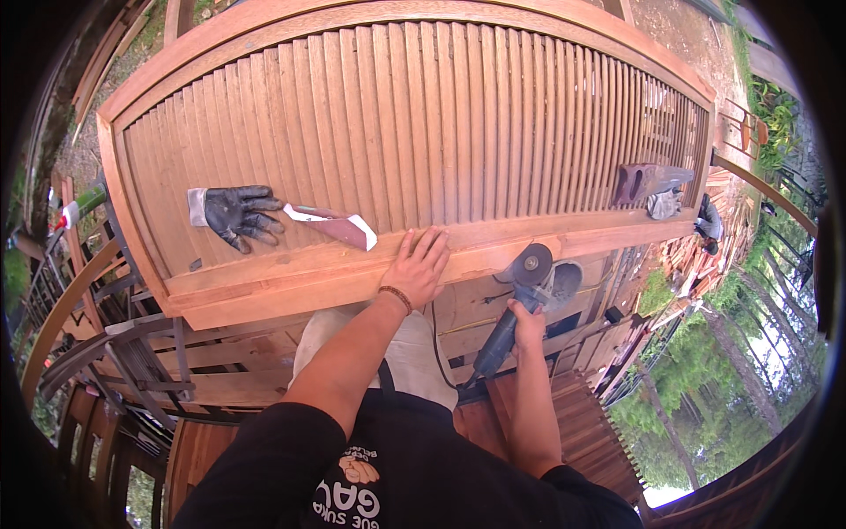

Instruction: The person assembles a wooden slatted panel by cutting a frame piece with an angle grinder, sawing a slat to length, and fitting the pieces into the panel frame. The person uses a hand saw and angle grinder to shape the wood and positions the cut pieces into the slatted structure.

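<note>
Left hand: [414, 275] palm down on the panel's near rail [291, 280], fingers extended, slightly spread, gripping nothing. Pressing flat, tips pointing at the slats.
Left wrist: beaded bracelet [397, 298], behind the fingers.
Right hand: [529, 326] fingers curled round the body of the angle grinder [496, 346], near its head. Closed on it; far-side fingertips hidden, can't tell how far they wrap.
Grinder: tilted, head ahead of the right fingers, rear end running back and left of them.
Disc: [534, 261] just ahead of the right fingers, to the right of the left fingers, at the rail's near edge. Contact with the wood: can't tell.
Cable: [434, 331] dark, between the left forearm and the grinder, left of the right fingers.
Louvered panel: [388, 132] wooden, slats beyond the left fingertips, spanning wide to both sides of them.
Sandpaper: [330, 227] folded sheet, brown with white, on the slats left of the left fingers, near them.
Black glove: [231, 214] grey cuff, farther left, past the sandpaper, its fingers toward it.
Handsaw: [630, 183] on the slats' right end, well right of and beyond the right fingers.
Grey glove: [663, 204] bunched, just beside the saw, near side.
</note>
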Demonstrator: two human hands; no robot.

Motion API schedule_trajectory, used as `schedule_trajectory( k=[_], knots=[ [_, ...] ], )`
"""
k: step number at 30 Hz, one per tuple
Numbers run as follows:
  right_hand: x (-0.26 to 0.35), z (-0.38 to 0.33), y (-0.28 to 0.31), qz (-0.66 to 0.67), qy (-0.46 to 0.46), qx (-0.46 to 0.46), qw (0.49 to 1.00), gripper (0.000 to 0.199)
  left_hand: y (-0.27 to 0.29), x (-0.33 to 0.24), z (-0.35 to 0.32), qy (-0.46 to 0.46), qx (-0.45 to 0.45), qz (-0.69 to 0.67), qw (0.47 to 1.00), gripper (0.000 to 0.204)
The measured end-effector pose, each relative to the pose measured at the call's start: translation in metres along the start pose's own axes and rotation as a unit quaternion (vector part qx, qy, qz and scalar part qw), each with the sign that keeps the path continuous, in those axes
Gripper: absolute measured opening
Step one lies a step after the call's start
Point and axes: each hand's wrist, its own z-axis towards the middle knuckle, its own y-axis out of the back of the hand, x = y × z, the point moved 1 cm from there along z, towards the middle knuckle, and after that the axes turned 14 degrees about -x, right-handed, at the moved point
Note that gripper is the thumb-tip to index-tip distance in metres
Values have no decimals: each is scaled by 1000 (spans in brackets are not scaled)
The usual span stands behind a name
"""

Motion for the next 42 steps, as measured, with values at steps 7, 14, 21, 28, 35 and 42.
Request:
schedule_trajectory(
  k=[7,14,21,28,35,42],
  knots=[
    [-16,-1,6,8,-9,19,1000,31,-3,0,0,-4,-6,4,1000,70],
    [-7,-18,5,-9,-34,45,998,34,1,-1,1,-1,-6,1,1000,72],
    [-10,-25,5,-16,-39,43,998,31,-1,-1,1,-3,-27,7,1000,70],
    [-56,0,15,-44,-4,7,999,36,1,-4,2,-4,-9,7,1000,72],
    [-81,-24,26,-94,9,37,995,18,3,-1,-3,1,3,9,1000,75],
    [-60,-52,108,41,-18,-10,999,26,-5,4,-6,-1,-42,21,999,74]
  ],
)
